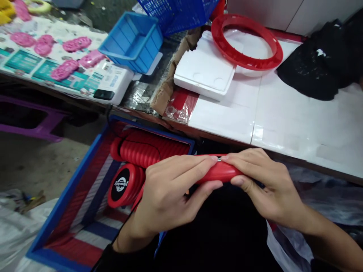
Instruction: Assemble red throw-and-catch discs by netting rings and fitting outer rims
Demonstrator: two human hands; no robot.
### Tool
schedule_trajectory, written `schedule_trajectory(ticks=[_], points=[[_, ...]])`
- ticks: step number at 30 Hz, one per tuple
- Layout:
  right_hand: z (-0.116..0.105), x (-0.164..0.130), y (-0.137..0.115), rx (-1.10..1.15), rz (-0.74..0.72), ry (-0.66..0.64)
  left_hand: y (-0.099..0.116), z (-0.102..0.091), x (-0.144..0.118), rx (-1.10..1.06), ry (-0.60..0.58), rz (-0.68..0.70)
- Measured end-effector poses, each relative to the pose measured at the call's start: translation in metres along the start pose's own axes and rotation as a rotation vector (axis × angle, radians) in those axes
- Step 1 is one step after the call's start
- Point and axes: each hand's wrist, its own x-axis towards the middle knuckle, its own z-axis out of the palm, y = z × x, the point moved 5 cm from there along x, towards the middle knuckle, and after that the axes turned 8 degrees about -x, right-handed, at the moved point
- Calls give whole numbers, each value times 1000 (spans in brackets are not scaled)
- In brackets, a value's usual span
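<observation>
So right now I've got a red plastic piece (219,172) pinched between both hands, held out in front of me just below the edge of the white table (283,121). My left hand (170,192) wraps it from the left, thumb underneath and fingers laid over the top; my right hand (263,185) does the same from the other side. Both hands are closed on it, index fingertips almost meeting at a little metal bit on the top edge. Can't really tell what that metal bit is, it's too small.

Looks to me like I'm mid-assembly, pressing or seating something at that spot where my fingertips meet. I'd guess the next move needs steady squeeze from both sides without letting the piece twist, since the part is smooth and rounded and would slip easily.

Down to my left there's a blue crate (68,192) with a stack of ribbed red discs (147,149) in it, one showing a black label (121,184). Up on the table sits a big red ring (246,41) on a white foam block (204,71), a blue bin (133,39) further left, pink parts (65,70) beyond it, and black cloth (320,64) on the right.
</observation>
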Motion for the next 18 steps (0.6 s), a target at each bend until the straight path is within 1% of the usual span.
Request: schedule_trajectory(ticks=[2,4,7,9,11,13,16,17,18], points=[[-6,-3,8,21,5,-14,-6,-3,0,-42,-2,63],[-12,-9,21,31,27,28,-18,-5,-5,-34,52,115],[-18,-22,41,-46,23,172,-42,-5,-19,36,203,148],[-17,-30,51,-145,-62,267,-53,-1,-28,37,289,178],[-13,-37,58,-232,-185,353,-57,3,-32,17,338,219],[-8,-44,64,-298,-264,435,-56,6,-31,10,364,240],[-5,-56,71,-372,-295,552,-53,14,-30,-14,373,211],[-5,-60,72,-383,-294,584,-53,20,-34,-22,383,191],[-5,-64,74,-381,-281,593,-53,27,-44,-21,418,159]])
